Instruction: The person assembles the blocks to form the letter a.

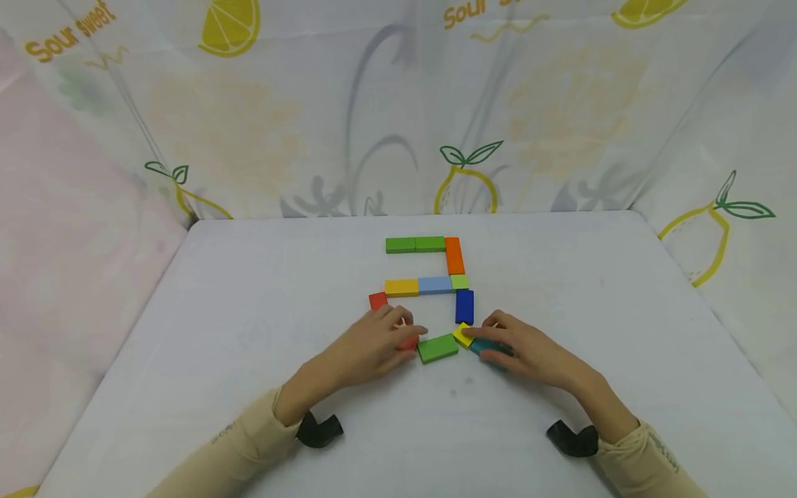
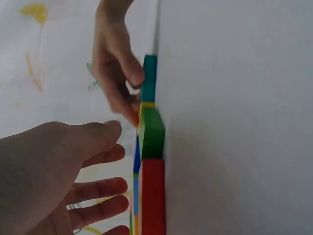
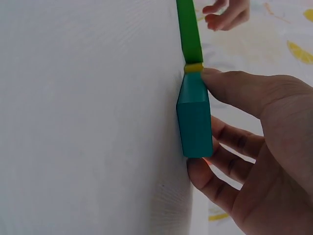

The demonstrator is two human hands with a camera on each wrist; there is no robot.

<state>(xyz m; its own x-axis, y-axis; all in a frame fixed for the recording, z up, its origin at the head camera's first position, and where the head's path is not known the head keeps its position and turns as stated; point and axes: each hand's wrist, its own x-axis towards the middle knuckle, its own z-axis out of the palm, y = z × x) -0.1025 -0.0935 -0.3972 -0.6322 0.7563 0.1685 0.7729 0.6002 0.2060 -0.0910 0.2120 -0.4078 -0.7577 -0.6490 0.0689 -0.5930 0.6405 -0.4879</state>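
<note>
Wooden blocks lie in a figure-like outline on the white table. My right hand [image 1: 529, 353] curls around a teal block [image 3: 194, 127], thumb on one side and fingers on the other. Its index finger reaches a small yellow block [image 1: 463, 336] at the teal block's end. A green block [image 1: 438, 348] lies just left of the yellow one. My left hand [image 1: 367, 349] hovers beside a red block [image 2: 153, 196] with fingers spread and nothing between them; in the head view it partly covers that block. Another red block [image 1: 378, 300] shows beyond its knuckles.
Further back in the outline are a dark blue block [image 1: 464, 306], a light green block [image 1: 459, 281], a light blue block [image 1: 434, 285], a yellow-orange block [image 1: 401, 287], an orange block [image 1: 454, 256] and two green blocks [image 1: 415, 245]. Lemon-printed cloth [image 1: 261, 138] hangs behind the table.
</note>
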